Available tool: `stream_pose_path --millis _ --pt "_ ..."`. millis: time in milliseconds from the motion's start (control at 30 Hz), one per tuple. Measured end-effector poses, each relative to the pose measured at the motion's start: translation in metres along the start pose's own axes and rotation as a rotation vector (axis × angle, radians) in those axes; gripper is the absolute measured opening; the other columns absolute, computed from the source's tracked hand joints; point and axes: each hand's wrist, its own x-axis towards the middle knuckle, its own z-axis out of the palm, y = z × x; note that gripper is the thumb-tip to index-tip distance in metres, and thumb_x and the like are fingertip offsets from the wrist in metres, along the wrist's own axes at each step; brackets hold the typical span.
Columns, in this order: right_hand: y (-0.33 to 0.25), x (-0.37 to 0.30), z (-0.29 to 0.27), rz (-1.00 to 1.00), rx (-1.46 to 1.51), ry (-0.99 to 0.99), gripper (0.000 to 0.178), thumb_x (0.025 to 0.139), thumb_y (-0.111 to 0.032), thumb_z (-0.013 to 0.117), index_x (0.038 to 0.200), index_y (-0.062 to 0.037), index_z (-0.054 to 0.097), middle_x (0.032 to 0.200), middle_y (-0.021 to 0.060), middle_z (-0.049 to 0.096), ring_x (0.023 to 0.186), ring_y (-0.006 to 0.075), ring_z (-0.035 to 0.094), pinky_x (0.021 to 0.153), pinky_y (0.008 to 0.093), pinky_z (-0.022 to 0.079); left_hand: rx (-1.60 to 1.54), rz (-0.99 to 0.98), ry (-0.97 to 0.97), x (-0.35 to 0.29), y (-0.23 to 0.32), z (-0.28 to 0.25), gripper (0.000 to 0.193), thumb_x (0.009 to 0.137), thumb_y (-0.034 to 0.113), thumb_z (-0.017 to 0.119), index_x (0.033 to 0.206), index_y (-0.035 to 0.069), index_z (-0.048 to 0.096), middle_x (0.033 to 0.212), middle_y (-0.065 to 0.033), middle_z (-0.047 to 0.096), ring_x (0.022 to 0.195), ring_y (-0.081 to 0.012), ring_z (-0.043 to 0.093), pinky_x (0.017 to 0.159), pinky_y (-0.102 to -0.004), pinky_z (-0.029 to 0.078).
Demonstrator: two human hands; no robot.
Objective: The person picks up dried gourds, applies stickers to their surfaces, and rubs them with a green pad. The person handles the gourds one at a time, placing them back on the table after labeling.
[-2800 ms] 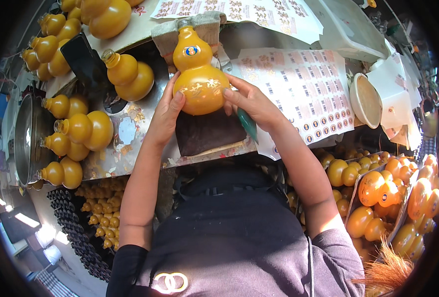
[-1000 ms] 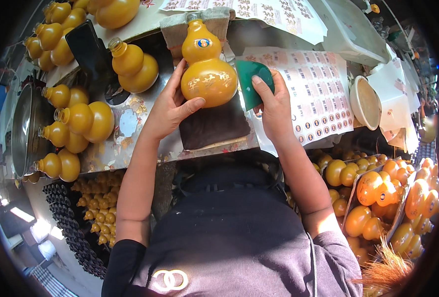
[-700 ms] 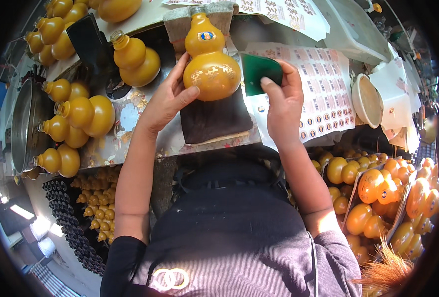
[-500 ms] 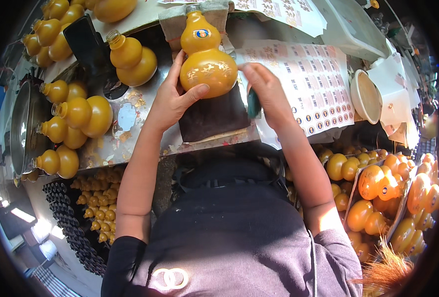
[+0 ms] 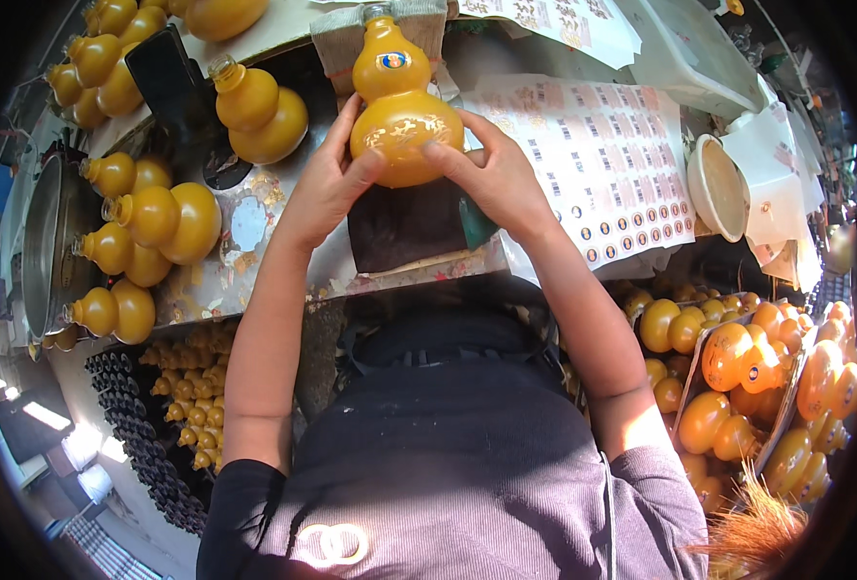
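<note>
A glossy yellow gourd-shaped bottle (image 5: pixel 404 121) lies on a cloth-covered rest, its neck pointing away from me. It bears a small blue oval sticker on the upper bulb and gold lettering on the lower one. My left hand (image 5: pixel 336 174) grips the lower bulb from the left, thumb near its base. From the right, my right hand (image 5: pixel 496 174) clasps the same bulb, thumb pressed on its front. A dark green flat piece (image 5: pixel 477 224) shows under my right hand; whether that hand still holds it I cannot tell. Below the bottle is a dark cloth pad (image 5: pixel 404 227).
Sticker sheets (image 5: pixel 612 159) spread on the right, near a round pale bowl (image 5: pixel 716 188). More gourd bottles (image 5: pixel 191 222) stand at left beside a phone on a stand (image 5: pixel 169 82) and a metal basin (image 5: pixel 49 251). Crates of bottles (image 5: pixel 738 367) sit lower right.
My right hand has moved in from beside the bottle to clasp its lower bulb, thumb now on the front. The green piece now shows lower, by the pad's edge.
</note>
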Motion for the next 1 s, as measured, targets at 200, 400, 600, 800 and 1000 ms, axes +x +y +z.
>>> stream_pose_path --millis 200,400,600,800,1000 --pt "-0.001 0.001 0.005 -0.141 0.001 -0.007 0.079 0.071 -0.044 0.081 0.126 0.0038 0.05 0.102 0.0147 0.068 0.093 0.0166 0.066 0.079 0.0282 0.052 0.134 0.026 -0.041 -0.001 -0.003 -0.001 0.096 0.087 0.036 0.069 0.149 -0.003 0.009 0.143 -0.0159 0.036 0.131 -0.0205 0.039 0.107 -0.0313 0.033" --pt "0.008 0.007 -0.004 -0.077 -0.066 -0.078 0.071 0.081 -0.051 0.07 0.123 0.0037 0.053 0.096 0.0109 0.065 0.087 0.0122 0.061 0.077 0.0244 0.048 0.166 0.021 -0.076 0.0 -0.004 -0.005 0.09 0.089 0.037 0.065 0.15 -0.001 0.01 0.15 -0.0137 0.028 0.138 -0.0198 0.029 0.112 -0.0325 0.024" --pt "-0.004 0.002 -0.015 0.1 0.222 -0.159 0.059 0.092 -0.056 0.052 0.103 0.0002 0.062 0.074 -0.0006 0.05 0.069 0.0068 0.044 0.063 0.0226 0.038 0.331 -0.097 -0.065 -0.002 0.022 -0.004 0.083 0.095 0.049 0.051 0.149 -0.002 0.014 0.15 -0.012 0.029 0.137 -0.0192 0.029 0.113 -0.0315 0.02" --pt "0.004 0.004 -0.013 0.04 0.14 -0.184 0.061 0.089 -0.057 0.055 0.108 0.001 0.061 0.079 0.0029 0.058 0.074 0.0072 0.051 0.066 0.0226 0.041 0.279 -0.008 -0.021 -0.008 0.011 -0.006 0.097 0.085 0.049 0.067 0.15 0.0 0.015 0.141 -0.0161 0.04 0.131 -0.0221 0.038 0.107 -0.0318 0.031" --pt "-0.004 0.009 -0.008 -0.032 -0.03 -0.163 0.07 0.082 -0.054 0.067 0.119 0.0039 0.058 0.083 0.0079 0.068 0.078 0.01 0.062 0.075 0.0246 0.047 0.204 0.071 0.055 -0.007 -0.002 0.005 0.101 0.079 0.04 0.076 0.149 -0.001 0.016 0.143 -0.0165 0.037 0.131 -0.0227 0.039 0.107 -0.0325 0.032"
